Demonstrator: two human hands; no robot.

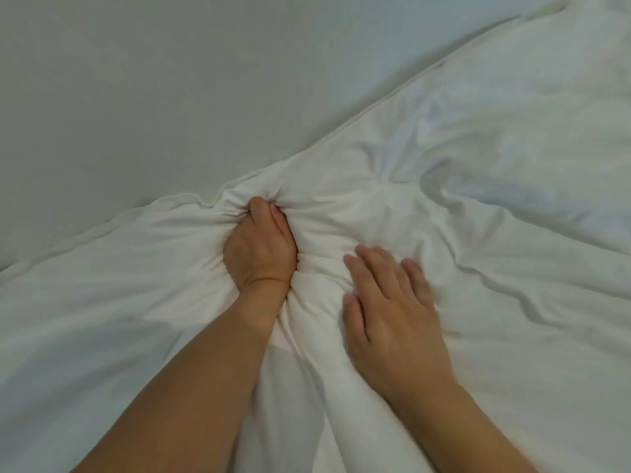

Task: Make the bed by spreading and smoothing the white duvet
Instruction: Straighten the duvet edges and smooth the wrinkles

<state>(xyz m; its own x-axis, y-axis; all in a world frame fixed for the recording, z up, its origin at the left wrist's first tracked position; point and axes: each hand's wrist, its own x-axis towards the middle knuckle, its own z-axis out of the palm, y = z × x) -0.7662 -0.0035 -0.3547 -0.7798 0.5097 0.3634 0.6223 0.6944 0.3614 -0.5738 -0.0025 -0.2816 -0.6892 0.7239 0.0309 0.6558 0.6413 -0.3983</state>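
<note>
The white duvet (478,233) fills the lower and right part of the head view, rumpled with many folds. Its piped edge runs diagonally from the left side up to the top right. My left hand (261,249) grips a bunched handful of the duvet close to that edge, fingers curled into the fabric. My right hand (392,308) lies flat on the duvet just to the right, fingers straight and spread, slightly blurred. A thick ridge of fabric rises between the two hands.
A smooth pale sheet or mattress surface (153,97) covers the upper left, beyond the duvet's edge. The duvet's far right part (563,131) is puffy and creased.
</note>
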